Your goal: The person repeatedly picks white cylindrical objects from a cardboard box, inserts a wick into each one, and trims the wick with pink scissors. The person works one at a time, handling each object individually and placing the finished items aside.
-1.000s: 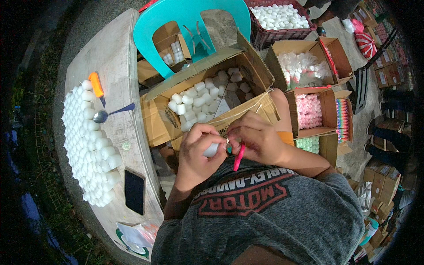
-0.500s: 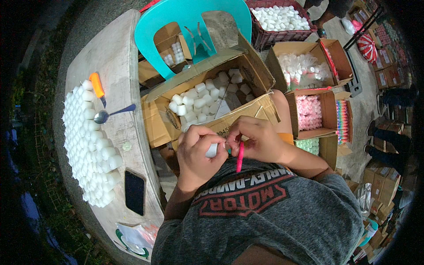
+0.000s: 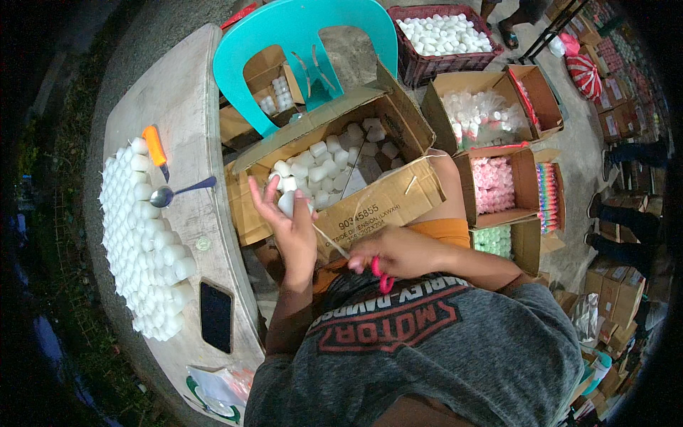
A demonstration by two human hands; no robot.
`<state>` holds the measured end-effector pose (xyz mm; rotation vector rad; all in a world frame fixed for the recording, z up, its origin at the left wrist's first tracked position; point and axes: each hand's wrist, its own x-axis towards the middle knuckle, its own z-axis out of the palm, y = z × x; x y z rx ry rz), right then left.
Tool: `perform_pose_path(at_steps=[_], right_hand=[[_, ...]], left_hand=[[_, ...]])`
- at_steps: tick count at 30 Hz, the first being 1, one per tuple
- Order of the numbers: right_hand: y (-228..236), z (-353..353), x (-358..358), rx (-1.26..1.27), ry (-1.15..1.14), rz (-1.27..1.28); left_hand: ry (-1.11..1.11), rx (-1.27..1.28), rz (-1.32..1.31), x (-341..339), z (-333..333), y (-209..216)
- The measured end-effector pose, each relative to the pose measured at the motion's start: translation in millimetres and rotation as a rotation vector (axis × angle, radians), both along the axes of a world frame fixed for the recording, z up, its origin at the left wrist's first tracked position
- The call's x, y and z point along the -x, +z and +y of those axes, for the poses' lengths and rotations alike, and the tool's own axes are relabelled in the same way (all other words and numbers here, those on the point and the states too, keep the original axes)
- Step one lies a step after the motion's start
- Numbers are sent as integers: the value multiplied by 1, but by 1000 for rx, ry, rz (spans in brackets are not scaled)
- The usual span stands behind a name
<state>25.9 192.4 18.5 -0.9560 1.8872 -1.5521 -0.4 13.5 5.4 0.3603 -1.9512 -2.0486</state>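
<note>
Most of the pink looped tool point(image 3: 385, 279) is hidden by the right hand point(image 3: 398, 250), so its kind is hard to make out, and that hand's fingertips are blurred. At the far right, several legs point(image 3: 629, 222) are cut off by the dark rim.

On the left, a pale, worn table point(image 3: 186, 92) bears massed white lumps point(image 3: 139, 242), an orange-handled knife point(image 3: 153, 146), a spoon point(image 3: 162, 196) and a dark phone point(image 3: 216, 317). A teal chair point(image 3: 238, 46) stands on the far side, beside a maroon crate point(image 3: 448, 65). Right of the person, one carton point(image 3: 530, 181) holds pink pieces point(image 3: 492, 185).

The left hand point(image 3: 288, 228) is at the near left side of an open cardboard box point(image 3: 395, 192), fingers spread wide; one white piece point(image 3: 286, 205) sits between them and the thumb, how firmly I cannot tell. A thin thread point(image 3: 331, 240) slants from beside that thumb to the right hand, whose curled fingers pinch its near end, the pink loops just beneath.
</note>
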Motion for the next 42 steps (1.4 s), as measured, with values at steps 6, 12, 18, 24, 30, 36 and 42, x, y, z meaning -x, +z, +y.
perform_pose_path(at_steps=[6, 12, 18, 24, 30, 36, 42], right_hand=[[30, 44, 50, -664, -401, 330], [15, 61, 44, -435, -592, 576], [-6, 63, 24, 165, 129, -849], [-2, 33, 8, 383, 28, -889], [-22, 20, 4, 337, 4, -827], [-20, 13, 6, 297, -48, -530], [-2, 4, 7, 183, -58, -340]], left_hand=[[-794, 273, -150, -12, -24, -1], [-586, -391, -226, -7, -34, -7], [-335, -357, -275, 2, -40, -8], [-372, -294, -367, 4, -36, -9], [-358, -243, -196, -2, -19, -1], [-598, -396, -133, -5, -26, 17], [-853, -264, -80, -8, -28, 21]])
